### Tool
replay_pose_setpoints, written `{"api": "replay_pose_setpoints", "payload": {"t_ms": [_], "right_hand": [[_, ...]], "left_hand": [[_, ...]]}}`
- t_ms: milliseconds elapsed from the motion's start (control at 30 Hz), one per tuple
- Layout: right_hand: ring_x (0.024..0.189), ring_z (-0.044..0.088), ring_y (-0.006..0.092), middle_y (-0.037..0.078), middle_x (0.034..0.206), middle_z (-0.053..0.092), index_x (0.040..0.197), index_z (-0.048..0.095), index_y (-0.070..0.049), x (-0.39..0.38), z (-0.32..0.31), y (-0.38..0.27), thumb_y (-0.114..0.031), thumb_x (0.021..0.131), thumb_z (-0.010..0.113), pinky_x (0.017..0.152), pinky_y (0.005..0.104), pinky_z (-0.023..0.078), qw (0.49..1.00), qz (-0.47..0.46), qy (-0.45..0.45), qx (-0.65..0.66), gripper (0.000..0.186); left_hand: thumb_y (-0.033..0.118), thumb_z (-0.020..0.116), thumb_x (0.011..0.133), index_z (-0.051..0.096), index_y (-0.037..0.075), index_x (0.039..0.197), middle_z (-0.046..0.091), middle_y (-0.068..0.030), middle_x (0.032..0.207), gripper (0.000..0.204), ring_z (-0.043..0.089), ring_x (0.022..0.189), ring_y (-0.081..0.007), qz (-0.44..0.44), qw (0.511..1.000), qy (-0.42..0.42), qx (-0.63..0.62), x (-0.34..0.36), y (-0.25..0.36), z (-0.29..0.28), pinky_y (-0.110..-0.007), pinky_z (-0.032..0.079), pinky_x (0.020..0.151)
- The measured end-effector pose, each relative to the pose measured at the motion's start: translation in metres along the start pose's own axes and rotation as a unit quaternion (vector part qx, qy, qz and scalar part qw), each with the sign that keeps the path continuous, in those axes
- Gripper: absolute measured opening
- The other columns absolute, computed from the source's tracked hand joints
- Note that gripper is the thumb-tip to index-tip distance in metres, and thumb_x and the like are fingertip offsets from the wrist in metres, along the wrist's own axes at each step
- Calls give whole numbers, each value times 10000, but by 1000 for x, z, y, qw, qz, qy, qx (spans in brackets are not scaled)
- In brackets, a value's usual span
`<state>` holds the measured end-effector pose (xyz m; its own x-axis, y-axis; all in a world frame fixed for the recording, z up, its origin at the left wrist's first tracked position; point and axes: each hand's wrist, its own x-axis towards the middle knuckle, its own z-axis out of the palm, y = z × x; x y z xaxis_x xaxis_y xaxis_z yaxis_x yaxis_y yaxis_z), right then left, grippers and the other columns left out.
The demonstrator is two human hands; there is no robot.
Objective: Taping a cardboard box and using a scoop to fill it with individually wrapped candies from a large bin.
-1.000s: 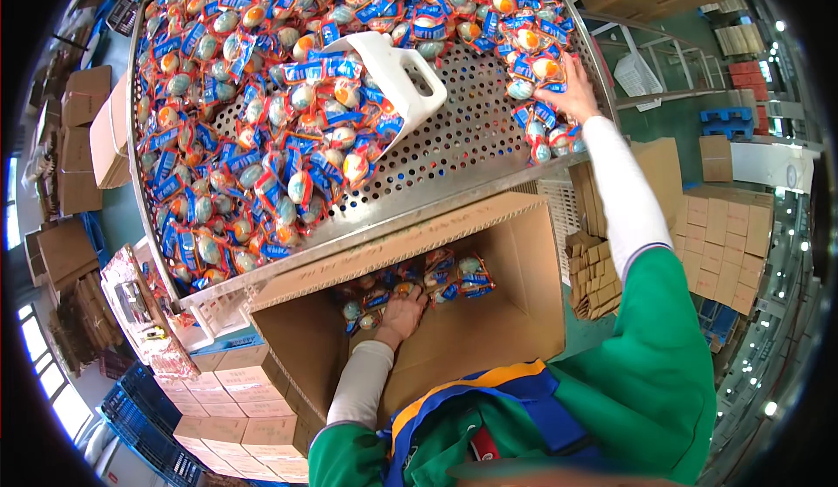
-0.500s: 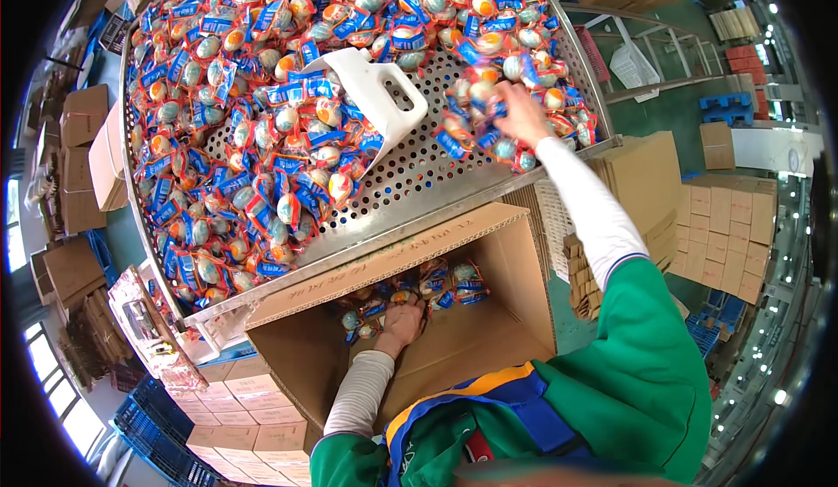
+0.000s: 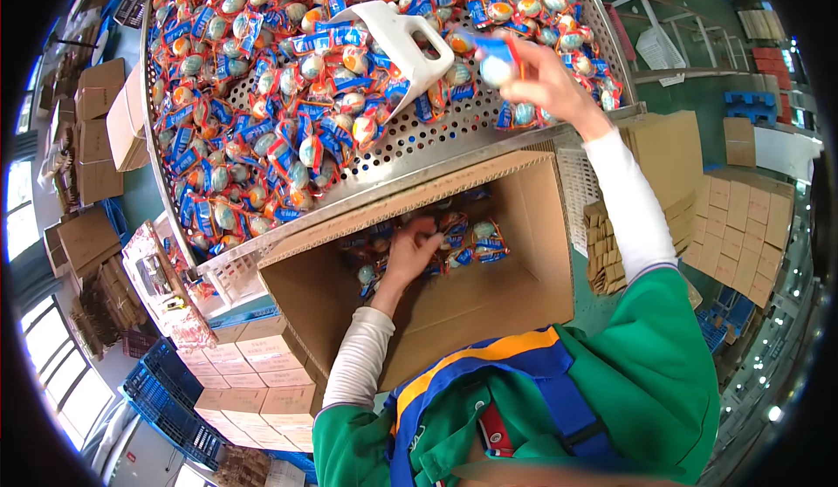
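Observation:
My right hand [image 3: 546, 85] is closed on a wrapped egg [image 3: 496, 68] in blue, red and clear packaging, blurred, above the perforated metal tray [image 3: 367, 166]. Heaps of similar egg packs [image 3: 262, 138] cover much of the tray, around a white plastic scoop with a handle [image 3: 393, 42]. My left hand [image 3: 415, 247] is inside the open cardboard box [image 3: 546, 251] below the tray, among more wrapped packs [image 3: 484, 243], its fingers loosely bent and apart.
Stacked cartons stand at lower left [image 3: 262, 391] and right [image 3: 733, 229], with flattened cardboard [image 3: 655, 147] beside the box. Blue plastic pallets [image 3: 170, 404] lie at lower left. A metal rack with a white basket [image 3: 659, 51] is at upper right.
My right hand moved left from the tray's right edge, lifting packs and scattering some nearer the scoop. My left hand rose slightly within the box, its fingers lifting. The view shifted a little.

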<state>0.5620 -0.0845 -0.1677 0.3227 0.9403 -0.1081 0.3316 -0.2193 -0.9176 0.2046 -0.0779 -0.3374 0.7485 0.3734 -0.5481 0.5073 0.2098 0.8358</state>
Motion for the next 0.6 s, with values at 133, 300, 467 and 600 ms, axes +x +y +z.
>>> {"api": "replay_pose_setpoints", "payload": {"t_ms": [133, 300, 467, 600], "right_hand": [[870, 607, 232, 84, 988, 591, 1126, 606, -31, -60, 44, -61, -61, 706, 659, 742, 326, 496, 969, -141, -85, -186, 424], [916, 589, 287, 82, 1075, 563, 1104, 607, -89, -89, 86, -67, -152, 646, 743, 785, 413, 478, 926, -213, 12, -311, 481], [1003, 550, 270, 65, 1146, 559, 1195, 592, -101, -105, 90, -66, -178, 576, 763, 873, 413, 446, 908, -237, -31, -345, 647], [1177, 509, 280, 78, 1297, 539, 1307, 547, -89, -119, 54, -67, -196, 591, 803, 992, 394, 404, 952, -179, -52, -243, 768]], "left_hand": [[344, 713, 866, 547, -53, 1233, 656, -134, 1109, 565, 634, 1032, -239, 66, 920, -133, -362, -9, 110, -7, -355, 519, 856], [416, 668, 875, 439, 82, 1363, 589, -115, 1232, 634, 598, 1102, -291, 75, 859, -166, -479, -24, 145, 18, -468, 499, 934], [433, 678, 871, 437, 61, 1353, 599, -124, 1204, 655, 624, 1048, -277, 3, 840, -71, -537, -34, 146, 31, -432, 537, 858], [354, 727, 858, 496, 19, 1269, 662, -118, 1016, 578, 677, 821, -218, 17, 883, -220, -414, -42, 150, 22, -334, 548, 754]]}}
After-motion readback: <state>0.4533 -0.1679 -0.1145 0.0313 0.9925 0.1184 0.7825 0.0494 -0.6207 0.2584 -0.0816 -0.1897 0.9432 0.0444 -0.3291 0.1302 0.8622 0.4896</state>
